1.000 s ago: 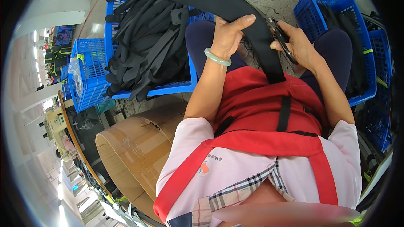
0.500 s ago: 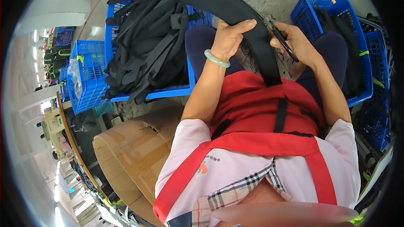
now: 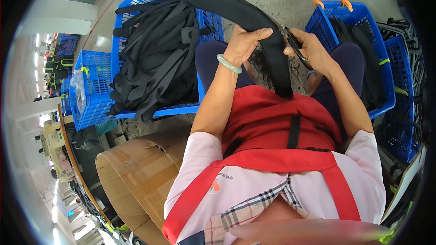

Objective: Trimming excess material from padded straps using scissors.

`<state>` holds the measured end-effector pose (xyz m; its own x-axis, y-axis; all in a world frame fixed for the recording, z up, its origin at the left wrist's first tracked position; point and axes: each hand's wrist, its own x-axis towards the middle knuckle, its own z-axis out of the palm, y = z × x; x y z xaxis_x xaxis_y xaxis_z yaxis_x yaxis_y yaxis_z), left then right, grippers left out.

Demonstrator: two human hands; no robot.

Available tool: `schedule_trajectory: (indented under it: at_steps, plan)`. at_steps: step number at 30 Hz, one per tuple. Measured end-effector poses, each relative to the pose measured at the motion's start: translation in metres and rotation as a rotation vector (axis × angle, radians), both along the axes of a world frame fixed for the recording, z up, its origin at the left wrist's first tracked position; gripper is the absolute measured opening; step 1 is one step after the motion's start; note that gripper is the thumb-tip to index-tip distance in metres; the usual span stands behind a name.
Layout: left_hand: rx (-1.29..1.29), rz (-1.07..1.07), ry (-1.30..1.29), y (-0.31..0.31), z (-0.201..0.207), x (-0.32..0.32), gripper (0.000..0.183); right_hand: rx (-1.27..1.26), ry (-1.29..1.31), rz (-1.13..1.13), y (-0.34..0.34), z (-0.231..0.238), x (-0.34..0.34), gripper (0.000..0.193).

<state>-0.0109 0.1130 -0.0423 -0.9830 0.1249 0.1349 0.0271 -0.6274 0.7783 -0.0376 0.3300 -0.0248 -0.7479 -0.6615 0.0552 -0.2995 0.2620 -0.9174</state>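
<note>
My left hand (image 3: 247, 46) gripped a black padded strap (image 3: 254, 20) near the middle of its length, thumb laid across the upper face and fingers tucked around the left edge (I wore a pale green bracelet (image 3: 229, 64) on that side). My right hand (image 3: 312, 51) was closed around black-handled scissors (image 3: 304, 60), whose tips pointed forward at the strap's right edge; whether the blades touched the fabric, I could not tell.

The strap hung between my two hands, its long axis curving from a near end just by my red apron (image 3: 259, 118) forward and off to the left, where the far end reached toward the crate. The left hand was the nearer of the two, already on the strap, while the right stood just beside the opposite edge, with the scissors lying roughly along that edge rather than square across it.

Beyond my knees (image 3: 349, 63), dark stringy scraps (image 3: 260, 65) lay on the concrete floor (image 3: 281, 0). At left, a large blue crate (image 3: 177, 110) held a heaped pile of black straps (image 3: 156, 54), with a smaller blue crate (image 3: 93, 84) next to it. At right stood another blue basket (image 3: 320, 25), an orange tie (image 3: 343, 2) at its rim and dark pieces inside. A cardboard drum (image 3: 136, 168) sat by my left elbow.
</note>
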Motion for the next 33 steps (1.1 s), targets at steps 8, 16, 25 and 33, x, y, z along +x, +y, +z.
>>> schedule_trajectory:
  at_steps: [8,16,25,33]
  plan:
    - [-0.007,-0.042,-0.010,0.003,-0.007,0.002,0.021,0.046,-0.100,-0.001,0.001,0.000,0.005,0.043]
    - [-0.190,-0.100,-0.071,0.010,-0.027,0.005,0.027,-0.097,-0.132,-0.163,-0.001,0.006,0.000,0.024]
    - [-0.882,-0.107,-0.048,0.027,-0.026,0.029,0.035,-0.285,0.069,-0.322,-0.009,0.016,-0.005,0.030]
    - [-0.154,-0.081,-0.102,0.030,-0.010,0.029,0.025,-0.182,-0.386,-0.317,-0.010,0.012,0.008,0.033]
